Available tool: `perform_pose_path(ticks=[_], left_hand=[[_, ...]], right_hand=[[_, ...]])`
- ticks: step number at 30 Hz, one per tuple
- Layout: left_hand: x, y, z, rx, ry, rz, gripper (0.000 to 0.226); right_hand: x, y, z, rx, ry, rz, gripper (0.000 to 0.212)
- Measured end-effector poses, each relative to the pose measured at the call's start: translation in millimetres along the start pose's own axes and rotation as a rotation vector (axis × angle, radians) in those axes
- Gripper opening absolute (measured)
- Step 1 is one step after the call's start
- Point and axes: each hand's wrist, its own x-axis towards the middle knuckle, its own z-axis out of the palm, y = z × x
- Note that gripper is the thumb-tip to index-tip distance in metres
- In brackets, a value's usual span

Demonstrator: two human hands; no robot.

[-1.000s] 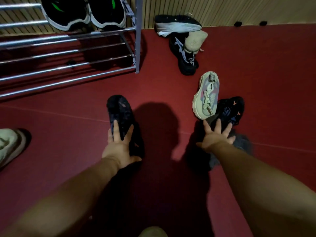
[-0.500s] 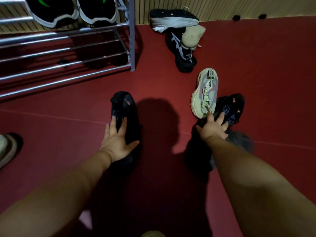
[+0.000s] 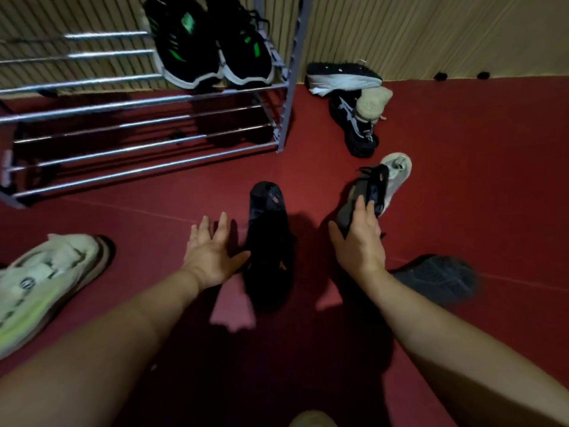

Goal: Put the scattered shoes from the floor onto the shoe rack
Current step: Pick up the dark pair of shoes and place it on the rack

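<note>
On the red floor [image 3: 480,186], the left hand [image 3: 212,254] is open with fingers spread just beside a black shoe [image 3: 268,238], its thumb touching the shoe's side. The right hand [image 3: 360,241] grips a dark shoe [image 3: 372,185] in front of a pale sneaker [image 3: 398,169]. Behind them, a metal shoe rack [image 3: 285,115] carries a black-and-green pair [image 3: 212,50]. A white sneaker [image 3: 46,282] lies far left.

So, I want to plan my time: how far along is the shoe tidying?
Barely begun. Done: one black-and-green pair sits on the shoe rack. In hand: the right hand grips a dark shoe; the left hand is open beside a black shoe. Left on the floor: that black shoe, a white sneaker, a pale shoe, a grey shoe and a pile of three by the wall.
</note>
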Motion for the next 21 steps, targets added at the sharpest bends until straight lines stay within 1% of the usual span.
perform_pose_path(ticks=[2,5,6,7,8,9,10,11,13,14,16,17,19,21], left_hand=[[-6,-15,-10,-0.023,0.028,-0.023,0.094],[-18,-42,-26,-0.029,0.064,-0.074,0.096],[-21,-51,-31,-0.007,0.073,-0.094,0.096],[-24,-60,-36,0.018,0.081,-0.118,0.097],[-28,-69,-42,0.040,0.092,-0.147,0.097],[-30,-78,-47,0.057,0.099,-0.181,0.096],[-34,-87,-51,0.067,0.099,-0.215,0.096],[-37,-96,-55,0.075,0.096,-0.243,0.096],[-41,-114,-59,0.096,0.093,-0.274,0.097],[-43,-121,-59,0.100,0.092,-0.286,0.097],[-46,-134,-56,0.093,0.089,-0.305,0.098],[-48,-138,-55,0.091,0.083,-0.310,0.099],[-52,-140,-51,0.076,0.071,-0.328,0.099],[-55,-138,-49,0.047,0.055,-0.343,0.097]], right_hand=[[-18,-23,11,-0.108,-0.022,-0.203,0.075],[-38,-51,38,-0.223,-0.049,-0.606,0.073],[-41,-57,49,-0.305,-0.139,-0.728,0.074],[-44,-61,59,-0.429,-0.275,-0.803,0.075],[-47,-61,70,-0.567,-0.423,-0.806,0.078],[-47,-60,81,-0.668,-0.534,-0.761,0.080],[-47,-61,89,-0.709,-0.588,-0.684,0.081],[-46,-62,98,-0.683,-0.596,-0.590,0.082],[-44,-73,107,-0.575,-0.515,-0.455,0.080],[-42,-81,110,-0.576,-0.464,-0.433,0.080],[-37,-94,114,-0.655,-0.394,-0.460,0.086],[-35,-99,115,-0.685,-0.387,-0.470,0.092],[-30,-106,121,-0.684,-0.436,-0.409,0.103],[-25,-109,126,-0.680,-0.482,-0.331,0.103]])
